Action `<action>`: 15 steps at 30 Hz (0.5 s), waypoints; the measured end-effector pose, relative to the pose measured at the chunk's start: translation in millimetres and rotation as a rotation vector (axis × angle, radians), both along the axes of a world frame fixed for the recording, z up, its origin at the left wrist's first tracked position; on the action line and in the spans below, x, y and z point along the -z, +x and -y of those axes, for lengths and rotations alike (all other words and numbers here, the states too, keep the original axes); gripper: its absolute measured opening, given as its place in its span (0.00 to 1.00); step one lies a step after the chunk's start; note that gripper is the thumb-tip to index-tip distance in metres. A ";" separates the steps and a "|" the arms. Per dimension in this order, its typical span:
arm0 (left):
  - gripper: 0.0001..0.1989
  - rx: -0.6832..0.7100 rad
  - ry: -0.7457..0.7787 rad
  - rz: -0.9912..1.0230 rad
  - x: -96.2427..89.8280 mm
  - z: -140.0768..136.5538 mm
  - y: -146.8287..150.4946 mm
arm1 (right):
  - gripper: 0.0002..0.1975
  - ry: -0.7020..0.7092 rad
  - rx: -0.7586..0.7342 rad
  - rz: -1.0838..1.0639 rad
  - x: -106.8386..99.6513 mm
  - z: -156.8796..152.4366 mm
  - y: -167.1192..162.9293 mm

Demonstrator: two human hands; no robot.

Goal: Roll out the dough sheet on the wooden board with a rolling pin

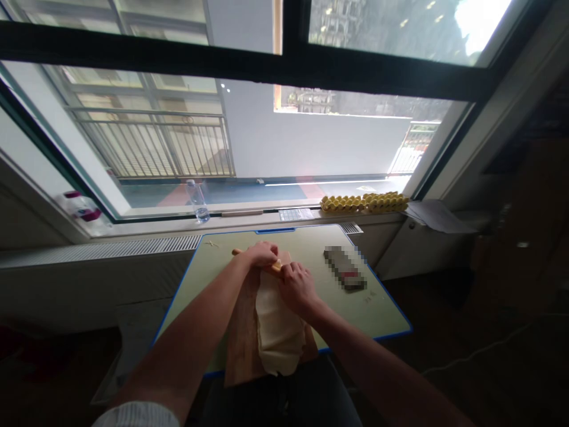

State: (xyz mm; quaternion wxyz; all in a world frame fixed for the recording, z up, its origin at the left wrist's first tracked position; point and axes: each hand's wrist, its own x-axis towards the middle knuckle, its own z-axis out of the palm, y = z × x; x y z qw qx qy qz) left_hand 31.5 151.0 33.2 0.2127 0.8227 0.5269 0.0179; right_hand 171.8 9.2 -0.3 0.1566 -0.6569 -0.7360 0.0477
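Two bare hands work at the far end of a wooden cutting board (242, 350), which serves as the reference for all positions below. A dough sheet (280, 326) lies lengthwise on the cutting board, its surface lightly creased and its near end uneven, reaching the board's near edge. A wooden rolling pin (237, 252) is set crosswise at the far end of the cutting board; one end projects beyond the board's left side.

Left hand (263, 254): positioned over the rolling pin, above the board's far end. Fingers are curled narrow; it cannot be told whether they close on the pin or on the dough. Right hand (300, 283): positioned at the right side of the board's far end. Fingers are bent over the right end of the rolling pin and hold it.

The cutting board rests on a pale green table (306, 237) with a blue rim; the board's near end projects past the table edge. To the right of the board, well apart, lies a pixelated dark object (344, 268). Beyond the board, on the windowsill, stand a clear bottle (198, 204) to the left and yellow egg trays (364, 203) to the right.
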 end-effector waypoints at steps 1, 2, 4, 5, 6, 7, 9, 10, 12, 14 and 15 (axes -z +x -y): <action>0.12 -0.010 -0.011 0.015 -0.2 2.3 0.1 | 0.12 -0.004 -0.008 0.006 0.0 1.2 -1.6; 0.14 -0.019 -0.024 0.029 -0.4 4.8 -0.1 | 0.12 -0.003 -0.022 0.009 -0.3 3.0 -3.3; 0.16 -0.036 -0.037 0.050 -1.5 10.4 -1.2 | 0.14 0.016 -0.073 0.008 -1.8 9.0 -6.8; 0.17 -0.045 -0.041 0.055 -2.6 13.2 -2.0 | 0.15 0.030 -0.103 0.007 -3.0 13.3 -7.9; 0.17 -0.055 -0.045 0.055 -3.9 15.9 -2.9 | 0.14 0.043 -0.133 0.008 -4.4 18.6 -8.3; 0.15 -0.064 -0.050 0.051 -5.6 18.5 -4.0 | 0.13 0.052 -0.159 0.010 -6.0 24.6 -7.7; 0.11 -0.080 -0.058 0.040 -9.5 23.3 -6.4 | 0.10 0.054 -0.198 0.015 -9.8 38.3 -2.9; 0.09 -0.086 -0.057 0.039 -11.3 25.6 -7.5 | 0.09 0.048 -0.207 0.014 -11.8 45.5 1.4; 0.07 -0.090 -0.043 0.057 -13.7 29.9 -10.0 | 0.08 0.031 -0.205 -0.004 -15.7 59.7 13.0; 0.08 -0.088 -0.023 0.099 -13.1 34.0 -12.6 | 0.09 0.001 -0.175 -0.048 -18.5 72.8 27.2; 0.09 -0.084 -0.017 0.119 -11.4 35.9 -14.0 | 0.09 -0.015 -0.151 -0.076 -19.2 78.9 34.7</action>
